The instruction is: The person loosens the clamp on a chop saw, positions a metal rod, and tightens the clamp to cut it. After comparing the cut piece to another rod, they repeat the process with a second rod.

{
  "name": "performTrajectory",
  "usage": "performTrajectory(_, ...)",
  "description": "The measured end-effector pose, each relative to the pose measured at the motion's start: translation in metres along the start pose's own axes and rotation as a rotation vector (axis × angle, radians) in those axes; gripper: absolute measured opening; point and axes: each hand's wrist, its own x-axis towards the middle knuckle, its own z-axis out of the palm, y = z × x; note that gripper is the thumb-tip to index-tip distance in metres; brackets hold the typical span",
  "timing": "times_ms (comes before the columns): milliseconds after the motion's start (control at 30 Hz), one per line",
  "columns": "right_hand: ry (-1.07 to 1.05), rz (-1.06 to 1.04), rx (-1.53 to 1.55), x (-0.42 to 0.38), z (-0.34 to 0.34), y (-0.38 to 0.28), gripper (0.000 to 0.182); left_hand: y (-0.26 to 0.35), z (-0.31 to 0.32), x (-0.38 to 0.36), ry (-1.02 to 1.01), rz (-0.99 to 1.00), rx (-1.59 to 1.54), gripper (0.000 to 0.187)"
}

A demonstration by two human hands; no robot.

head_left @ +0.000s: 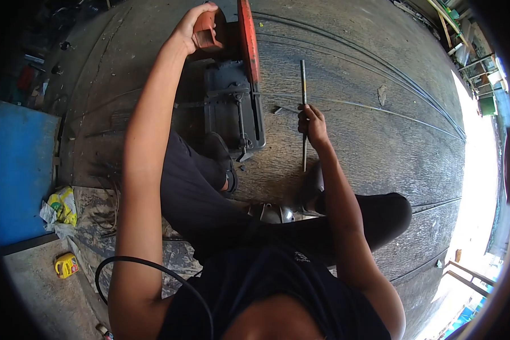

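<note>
A chop saw with an orange handle housing, a red blade guard and a dark metal base stands on the floor in front of me. My left hand is wrapped round the orange handle at the top. The saw's screw clamp sits on the base, with a thin bar crossing there. To the right of the saw, my right hand grips a short metal rod near its middle, pointing away from me. A small metal offcut lies between the saw and this hand.
Long thin rods stretch over the floor to the right. My foot rests close to the saw base. A blue panel, a yellow-green bag and a yellow jug are at left. A black cable loops by my left arm.
</note>
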Motion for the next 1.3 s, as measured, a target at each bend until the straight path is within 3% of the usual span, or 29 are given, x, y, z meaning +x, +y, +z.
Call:
performTrajectory(100,-0.023,0.042,-0.041,0.002,0.005,0.008,0.025,0.003,-0.003,0.003,-0.046,-0.012,-0.013,0.058)
performTrajectory(167,-0.019,0.061,-0.051,0.005,0.004,0.011,0.028,0.012,0.004,0.001,0.030,-0.178,-0.078,0.051)
performTrajectory(300,-0.041,0.108,-0.085,0.010,0.004,0.019,0.033,0.009,-0.002,0.005,-0.013,-0.181,-0.102,0.048)
performTrajectory(367,-0.048,0.132,-0.248,0.012,0.003,0.022,0.035,0.009,-0.003,0.005,0.015,-0.188,-0.075,0.045)
performTrajectory(433,-0.045,0.103,-0.325,0.016,0.002,0.028,0.038,0.009,-0.002,0.002,-0.133,-0.186,-0.081,0.046)
performTrajectory(633,-0.038,0.033,-0.754,0.024,0.006,0.041,0.046,0.014,0.008,-0.011,-0.065,-0.182,-0.028,0.047)
performTrajectory(833,-0.027,0.071,-0.831,0.024,0.020,0.041,0.049,0.017,0.012,-0.015,-0.123,-0.142,0.001,0.047)
performTrajectory(1033,-0.051,0.015,-0.910,0.020,0.028,0.035,0.044,0.017,0.012,-0.012,-0.114,-0.146,0.008,0.046)
performTrajectory(1200,-0.023,-0.237,-1.009,0.016,0.027,0.036,0.036,0.016,0.012,-0.012,-0.100,-0.146,0.016,0.046)
performTrajectory(1300,-0.005,-0.284,-1.014,0.014,0.027,0.041,0.031,0.014,0.009,-0.008,-0.056,-0.156,0.013,0.046)
